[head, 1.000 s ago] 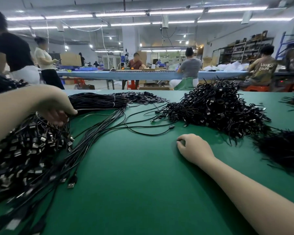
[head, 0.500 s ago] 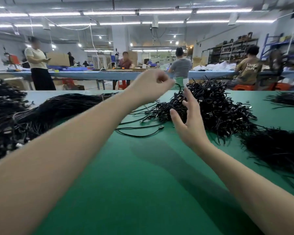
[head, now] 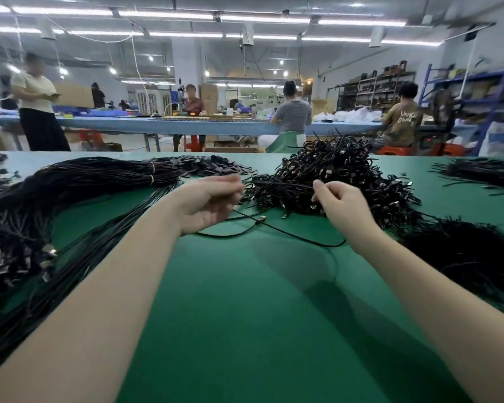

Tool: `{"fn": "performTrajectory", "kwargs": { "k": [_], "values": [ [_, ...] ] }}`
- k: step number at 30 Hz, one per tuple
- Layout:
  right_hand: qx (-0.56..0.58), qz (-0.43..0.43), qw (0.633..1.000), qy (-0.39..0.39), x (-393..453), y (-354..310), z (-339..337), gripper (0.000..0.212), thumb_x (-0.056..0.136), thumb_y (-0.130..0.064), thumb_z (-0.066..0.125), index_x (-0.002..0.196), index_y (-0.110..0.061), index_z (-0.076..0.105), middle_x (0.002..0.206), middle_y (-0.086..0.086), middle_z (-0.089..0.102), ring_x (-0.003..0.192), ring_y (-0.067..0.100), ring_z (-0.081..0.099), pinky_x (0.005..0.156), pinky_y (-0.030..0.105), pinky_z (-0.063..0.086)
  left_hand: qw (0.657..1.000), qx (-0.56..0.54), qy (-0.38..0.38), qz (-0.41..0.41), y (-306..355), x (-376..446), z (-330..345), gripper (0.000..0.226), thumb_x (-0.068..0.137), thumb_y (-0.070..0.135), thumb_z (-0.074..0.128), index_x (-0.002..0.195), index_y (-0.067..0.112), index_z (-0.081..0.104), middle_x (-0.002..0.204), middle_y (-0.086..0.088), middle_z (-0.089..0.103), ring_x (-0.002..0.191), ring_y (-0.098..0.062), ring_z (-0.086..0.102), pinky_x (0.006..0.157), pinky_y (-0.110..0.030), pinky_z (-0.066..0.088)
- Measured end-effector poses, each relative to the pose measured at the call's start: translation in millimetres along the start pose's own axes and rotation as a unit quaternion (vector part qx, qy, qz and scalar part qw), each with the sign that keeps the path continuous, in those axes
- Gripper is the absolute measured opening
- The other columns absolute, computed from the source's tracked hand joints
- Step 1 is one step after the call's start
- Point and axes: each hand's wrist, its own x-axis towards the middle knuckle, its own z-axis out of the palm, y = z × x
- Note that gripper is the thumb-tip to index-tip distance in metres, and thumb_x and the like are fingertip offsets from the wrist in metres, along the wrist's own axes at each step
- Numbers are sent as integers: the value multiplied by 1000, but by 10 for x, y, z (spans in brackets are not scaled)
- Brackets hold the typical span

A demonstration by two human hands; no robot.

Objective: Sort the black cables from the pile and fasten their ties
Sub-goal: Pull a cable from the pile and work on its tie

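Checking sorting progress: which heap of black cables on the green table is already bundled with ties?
The long straight bundle at left, behind the left hand: pale ties wrap it. The tangled pile is loose.

Your view is brightly and evenly lit by rows of fluorescent tubes point(head: 163, 15) on the ceiling, which bloom white with glare. Your forearms throw soft, dark shadows onto the green tabletop point(head: 245, 330). The wide lens bends the ceiling lines and shelving at the edges, the left hand point(head: 208, 203) is smeared by motion blur, and the background people look soft.
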Motion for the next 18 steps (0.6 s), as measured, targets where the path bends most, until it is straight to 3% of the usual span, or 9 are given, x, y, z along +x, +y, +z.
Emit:
{"fn": "performTrajectory", "kwargs": {
  "k": [3, 6, 10, 14, 18],
  "values": [
    [78, 15, 984, -162, -192, -142, 229, 35, 98, -35, 48, 73, -16, 63, 48, -10, 35, 39, 6, 30, 41, 20, 25, 969, -244, 17, 44, -5, 69, -26, 6, 72, 13, 73, 77, 16, 74, 73, 3, 71, 62, -6, 66, 54, -17, 52],
    [171, 44, 944, -279, -384, -244, 421, 33, 100, -32, 46, 76, -14, 58, 49, -9, 33, 39, 8, 27, 42, 19, 21, 950, -304, -2, 73, -17, 87, 30, 6, 72, 19, 72, 75, 15, 75, 77, 7, 72, 67, -6, 67, 61, -19, 52],
    [178, 16, 929, -325, -572, -266, 604, 32, 100, -29, 47, 74, -16, 58, 50, -8, 34, 43, 9, 27, 42, 19, 22, 962, -266, 12, 68, 9, 84, 101, 11, 78, 27, 74, 74, 17, 69, 67, 8, 63, 56, -5, 58, 62, -19, 49],
    [131, -50, 942, -305, -674, -215, 660, 30, 99, -27, 50, 72, -20, 63, 49, -13, 38, 44, 3, 34, 45, 15, 31, 992, -125, 2, 34, 28, 90, 169, 31, 96, 36, 52, 71, 22, 66, 66, 6, 56, 58, -10, 55, 63, -26, 51],
    [97, -81, 945, -303, -679, -150, 660, 28, 97, -30, 52, 74, -23, 68, 52, -7, 38, 53, 13, 37, 52, 23, 31, 992, -119, -45, 13, 123, -1, 196, 35, 98, 35, 46, 66, 23, 51, 56, 11, 46, 51, -7, 51, 60, -23, 52]
  ]
}}
